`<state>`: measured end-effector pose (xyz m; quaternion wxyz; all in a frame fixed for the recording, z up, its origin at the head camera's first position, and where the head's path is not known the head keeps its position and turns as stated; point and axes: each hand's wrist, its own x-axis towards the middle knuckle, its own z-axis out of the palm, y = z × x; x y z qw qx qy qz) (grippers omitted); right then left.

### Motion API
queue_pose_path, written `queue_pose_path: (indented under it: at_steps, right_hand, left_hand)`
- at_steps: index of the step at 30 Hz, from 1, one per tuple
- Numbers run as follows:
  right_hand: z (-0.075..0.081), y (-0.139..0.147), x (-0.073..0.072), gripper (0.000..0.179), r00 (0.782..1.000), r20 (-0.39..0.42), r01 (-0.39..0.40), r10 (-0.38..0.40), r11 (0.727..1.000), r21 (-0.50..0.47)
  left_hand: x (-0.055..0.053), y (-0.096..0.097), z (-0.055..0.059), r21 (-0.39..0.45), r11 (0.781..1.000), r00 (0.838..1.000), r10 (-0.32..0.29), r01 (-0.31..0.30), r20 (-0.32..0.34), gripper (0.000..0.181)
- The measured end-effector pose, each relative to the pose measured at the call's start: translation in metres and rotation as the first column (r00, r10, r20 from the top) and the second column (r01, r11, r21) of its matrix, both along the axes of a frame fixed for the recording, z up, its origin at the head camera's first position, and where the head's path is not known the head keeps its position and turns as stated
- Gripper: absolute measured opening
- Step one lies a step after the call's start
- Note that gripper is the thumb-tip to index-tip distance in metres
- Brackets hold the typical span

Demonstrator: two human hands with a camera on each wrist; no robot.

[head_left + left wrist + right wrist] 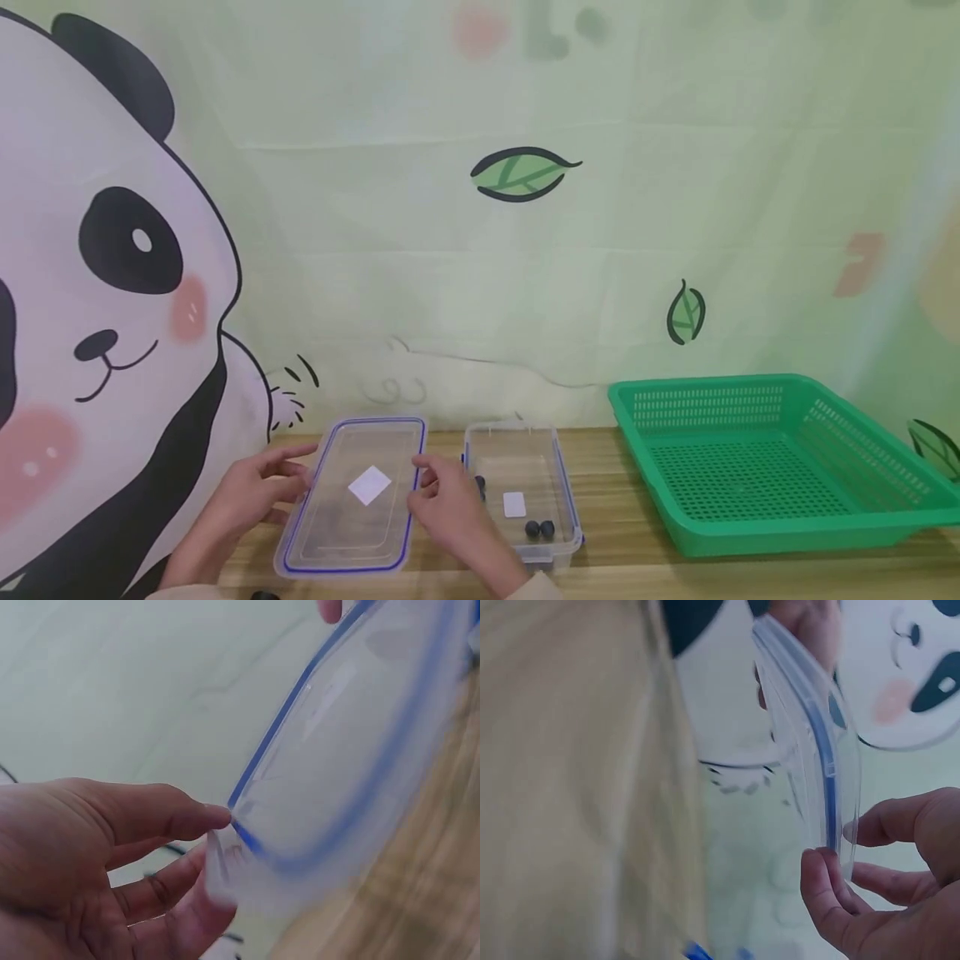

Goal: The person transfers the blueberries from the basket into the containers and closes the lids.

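Observation:
A clear plastic lid [341,533] with a blue seal hangs tilted between both hands above the left part of the table. A white square [370,485] shows at its middle. My left hand [251,496] pinches the lid's left edge; the left wrist view shows the thumb [202,816] at a corner. With thumb and fingers my right hand [453,504] pinches the opposite edge, seen in the right wrist view at the lid's lower end [831,825]. Just right of that hand stands an open clear box [536,471] holding black balls [540,529] and a white label [514,504].
A green plastic basket [750,533] with a mesh bottom stands at the right of the wooden table [600,575]. Part of a dark object [264,595] shows at the front edge. Behind hangs a panda-printed cloth [420,275].

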<state>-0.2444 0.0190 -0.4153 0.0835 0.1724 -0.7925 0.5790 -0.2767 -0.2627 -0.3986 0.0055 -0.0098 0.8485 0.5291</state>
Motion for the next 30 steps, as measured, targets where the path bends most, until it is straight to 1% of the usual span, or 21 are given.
queue_pose_path:
  at_steps: [2,5,8,11,17,23,27,30]
  right_hand:
    - [0.007,0.011,-0.002,0.043,0.999,-0.029,0.015,-0.014,0.999,0.029]
    - [0.018,0.028,-0.004,0.040,0.998,-0.061,0.013,-0.010,0.999,0.051]
    - [0.026,0.045,-0.006,0.039,0.998,-0.061,0.010,-0.005,0.996,0.092]
    - [0.031,0.062,-0.007,0.038,0.998,-0.062,0.021,-0.013,0.992,0.128]
    - [0.031,0.091,-0.008,0.037,0.998,-0.065,0.033,-0.024,0.989,0.143]
    - [0.028,0.116,-0.011,0.035,0.996,-0.043,0.079,-0.073,0.980,0.182]
    - [0.028,0.132,-0.012,0.033,0.995,-0.011,0.102,-0.101,0.982,0.157]
    - [0.030,0.142,-0.012,0.031,0.993,0.010,0.114,-0.116,0.986,0.118]
  left_hand:
    - [0.003,0.010,0.006,0.003,1.000,1.000,-0.011,0.011,-0.024,0.053]
    - [0.005,0.025,0.012,0.015,0.999,0.998,-0.028,0.029,-0.060,0.052]
    - [0.006,0.040,0.016,0.023,0.999,0.995,-0.040,0.042,-0.088,0.049]
    - [0.007,0.056,0.018,0.045,0.997,0.992,-0.057,0.063,-0.112,0.048]
    - [0.006,0.087,0.018,0.098,0.992,0.988,-0.070,0.084,-0.138,0.045]
    - [0.003,0.116,0.017,0.145,0.985,0.985,-0.067,0.090,-0.156,0.042]
    - [0.001,0.134,0.017,0.163,0.983,0.982,-0.054,0.083,-0.179,0.040]
    - [0.000,0.147,0.019,0.201,0.977,0.981,-0.038,0.076,-0.188,0.035]
